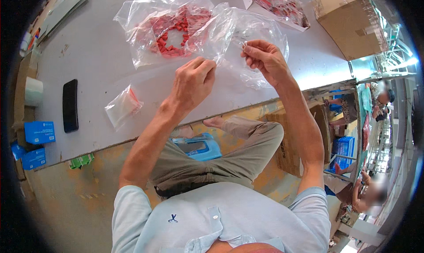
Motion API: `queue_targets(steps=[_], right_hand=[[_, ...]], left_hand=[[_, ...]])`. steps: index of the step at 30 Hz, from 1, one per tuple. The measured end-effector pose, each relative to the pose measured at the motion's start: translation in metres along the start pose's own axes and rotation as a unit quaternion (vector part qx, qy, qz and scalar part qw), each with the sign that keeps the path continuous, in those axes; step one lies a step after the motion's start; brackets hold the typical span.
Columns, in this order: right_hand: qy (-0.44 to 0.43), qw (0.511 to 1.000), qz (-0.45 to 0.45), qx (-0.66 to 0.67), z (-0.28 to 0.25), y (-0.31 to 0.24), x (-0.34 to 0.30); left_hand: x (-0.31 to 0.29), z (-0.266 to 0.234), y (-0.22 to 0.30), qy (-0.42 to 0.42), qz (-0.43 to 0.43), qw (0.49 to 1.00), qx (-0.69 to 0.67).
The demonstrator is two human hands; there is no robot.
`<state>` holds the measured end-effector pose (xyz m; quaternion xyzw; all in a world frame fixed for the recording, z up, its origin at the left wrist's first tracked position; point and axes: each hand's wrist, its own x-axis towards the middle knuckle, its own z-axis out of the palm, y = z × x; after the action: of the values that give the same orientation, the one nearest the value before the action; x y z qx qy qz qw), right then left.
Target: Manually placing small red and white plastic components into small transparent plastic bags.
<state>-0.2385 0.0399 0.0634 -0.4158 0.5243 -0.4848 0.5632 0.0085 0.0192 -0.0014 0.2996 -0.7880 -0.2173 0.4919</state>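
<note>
My left hand (194,83) is closed with its fingers curled, beside the gathered edge of a clear plastic bag; what its fingers hold, if anything, is hidden. My right hand (267,62) pinches a small, thin, light-coloured piece (243,45) between thumb and forefinger, above a second clear bag (269,34). A few tiny pieces seem to lie in that bag, too small to name. Left of it, a large open clear bag (137,27) holds many small red parts (165,49), spread in a ring. Nearer me lies a small clear zip bag (120,108) with a red strip.
A black phone (70,105), a white roll (33,91) and blue boxes (39,133) are at the left. Far right stand a tray of bagged red parts (278,5) and a cardboard box (351,25). Below the table is a blue plastic stool (201,147). Other people sit at the right.
</note>
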Motion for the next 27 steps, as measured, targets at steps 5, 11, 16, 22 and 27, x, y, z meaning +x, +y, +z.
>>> queue_targets(steps=[5,11,16,22,27], right_hand=[[-0.019,0.999,-0.006,-0.027,0.040,0.006,-0.019],[0.004,0.994,-0.045,-0.096,0.060,0.013,-0.015],[0.048,0.985,-0.045,-0.161,0.069,0.013,-0.012],[0.086,0.975,-0.054,-0.196,0.076,0.012,-0.011],[0.069,0.973,-0.048,-0.214,0.071,0.009,-0.022]], left_hand=[[0.001,0.000,0.003,0.002,0.008,0.999,0.034],[-0.001,-0.003,0.002,-0.018,0.031,0.998,0.060],[-0.003,-0.002,0.001,-0.025,0.038,0.997,0.055],[-0.001,-0.004,0.002,-0.018,0.006,1.000,0.017],[0.000,-0.005,0.002,-0.008,0.021,0.999,0.033]])
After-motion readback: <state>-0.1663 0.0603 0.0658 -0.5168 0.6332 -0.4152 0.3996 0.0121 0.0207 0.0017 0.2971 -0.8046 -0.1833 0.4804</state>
